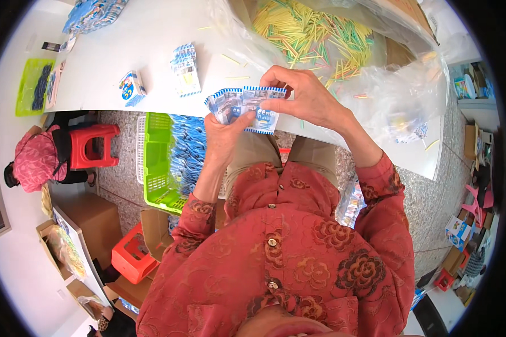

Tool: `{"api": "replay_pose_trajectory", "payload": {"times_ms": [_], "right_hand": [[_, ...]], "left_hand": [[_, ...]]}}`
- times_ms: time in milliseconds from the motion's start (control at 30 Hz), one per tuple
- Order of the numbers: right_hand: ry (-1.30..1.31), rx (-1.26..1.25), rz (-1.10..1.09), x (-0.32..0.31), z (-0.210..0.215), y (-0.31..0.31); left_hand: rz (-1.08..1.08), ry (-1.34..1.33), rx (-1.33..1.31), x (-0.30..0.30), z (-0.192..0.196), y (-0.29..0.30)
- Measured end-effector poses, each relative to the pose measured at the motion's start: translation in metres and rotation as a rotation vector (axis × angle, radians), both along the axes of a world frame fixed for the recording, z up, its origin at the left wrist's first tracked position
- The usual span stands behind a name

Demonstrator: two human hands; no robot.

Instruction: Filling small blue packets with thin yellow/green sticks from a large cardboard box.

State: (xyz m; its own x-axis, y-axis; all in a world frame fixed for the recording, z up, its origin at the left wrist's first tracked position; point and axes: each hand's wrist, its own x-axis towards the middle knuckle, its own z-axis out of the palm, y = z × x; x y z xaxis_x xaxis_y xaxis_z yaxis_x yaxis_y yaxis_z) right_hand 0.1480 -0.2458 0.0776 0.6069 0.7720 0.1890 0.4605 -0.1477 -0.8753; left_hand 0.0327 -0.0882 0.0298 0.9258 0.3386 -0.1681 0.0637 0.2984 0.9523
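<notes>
My left hand (224, 132) is closed on a fanned stack of small blue-and-white packets (224, 104), its thumb pressed across the front. The fingers of my right hand (301, 95) pinch the upper right part of a flat clear packet (264, 121) with blue print and a blue striped edge. This packet overlaps the fanned ones, and my left thumb touches its side. Both hands are above the table's near edge. Farther left on the white table (146, 33) lie an overlapping row of similar packets (185, 76) and a small stack of packets (132, 87).
A plastic-lined heap of thin yellow, green and pink sticks (315, 33) sits at the far right. Loose packets (407, 132) lie near the table's right corner. Below left stands a green crate (157, 163) beside many blue packets (188, 149). Another person (36, 157) sits at left by a red stool (93, 146).
</notes>
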Motion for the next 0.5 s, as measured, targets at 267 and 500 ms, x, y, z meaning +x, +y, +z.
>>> {"api": "replay_pose_trajectory", "payload": {"times_ms": [267,500], "right_hand": [[0.121,-0.167,0.017,0.004,0.003,-0.007],[-0.117,-0.048,0.090,-0.001,0.014,-0.003]], "left_hand": [[0.014,-0.050,0.040,0.003,-0.001,-0.012],[-0.101,-0.017,0.126,-0.001,0.002,-0.011]]}}
